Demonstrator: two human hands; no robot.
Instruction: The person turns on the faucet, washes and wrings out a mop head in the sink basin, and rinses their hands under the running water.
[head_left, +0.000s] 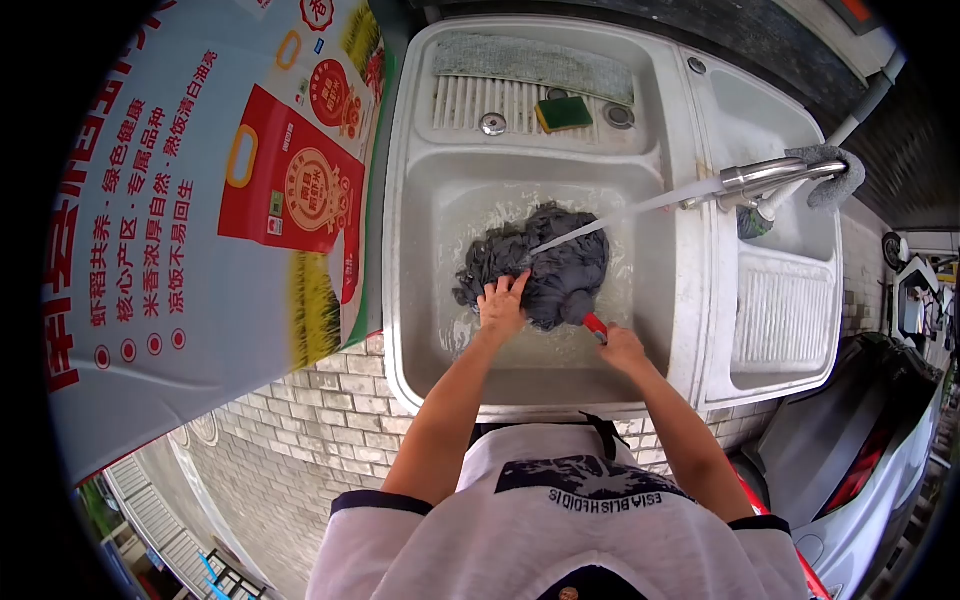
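A bunched dark grey cloth [555, 265], probably a garment, lies wet in the basin of a white sink [650, 330]. My left hand [502, 308] rests on the cloth's near left edge, fingers spread. My right hand [622, 347] is closed around the red handle of a brush [595, 325]; its dark rounded head touches the cloth's near right side. From a metal faucet [750, 180] on the right, a stream of water falls onto the cloth. Shallow water with some suds surrounds it.
On the ribbed ledge behind the basin are a green and yellow sponge [563, 114] and a folded grey cloth [535, 65]. A second sink with a washboard [785, 315] adjoins on the right. A large printed banner [200, 200] stands close on the left.
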